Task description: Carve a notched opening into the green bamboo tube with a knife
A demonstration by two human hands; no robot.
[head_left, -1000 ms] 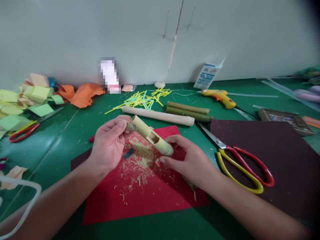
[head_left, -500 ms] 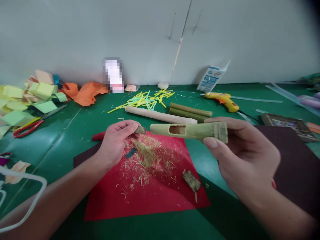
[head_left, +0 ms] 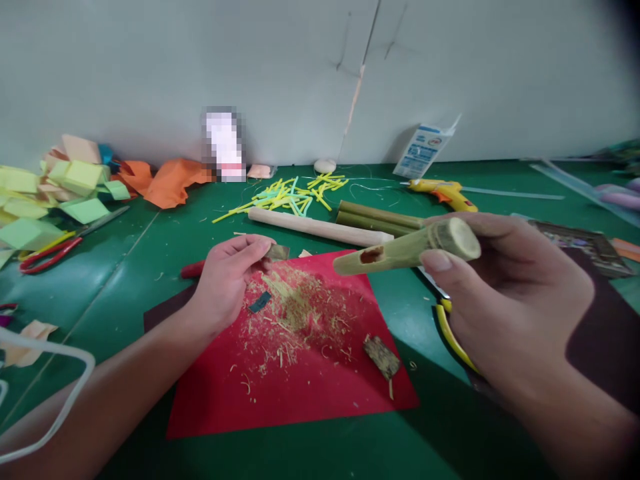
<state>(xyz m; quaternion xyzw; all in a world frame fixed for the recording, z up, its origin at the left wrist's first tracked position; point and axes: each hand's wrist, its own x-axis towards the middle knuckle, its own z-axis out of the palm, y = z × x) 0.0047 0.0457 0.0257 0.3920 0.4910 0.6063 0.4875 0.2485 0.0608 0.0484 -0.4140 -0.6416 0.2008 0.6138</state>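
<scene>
My right hand [head_left: 505,293] is closed around the thick end of a pale bamboo tube [head_left: 395,251] with a rectangular hole cut in its side. It holds the tube raised and tilted, cut end facing me. My left hand [head_left: 227,280] pinches a small flat bamboo chip [head_left: 278,252] above a red sheet [head_left: 295,360]. Bamboo shavings [head_left: 300,313] and a bark scrap [head_left: 383,357] lie on the sheet.
On the green table [head_left: 150,253] lie a wooden rod [head_left: 320,228], two green bamboo pieces [head_left: 375,220], cut straws [head_left: 290,193], a yellow glue gun [head_left: 443,192], scissors with red handles [head_left: 50,252], folded paper [head_left: 60,193], a dark sheet [head_left: 605,333] and yellow scissor handles [head_left: 453,333].
My right hand took the bamboo tube from my left hand, lifted it to the right and turned its end toward me. My left hand kept the small chip.
</scene>
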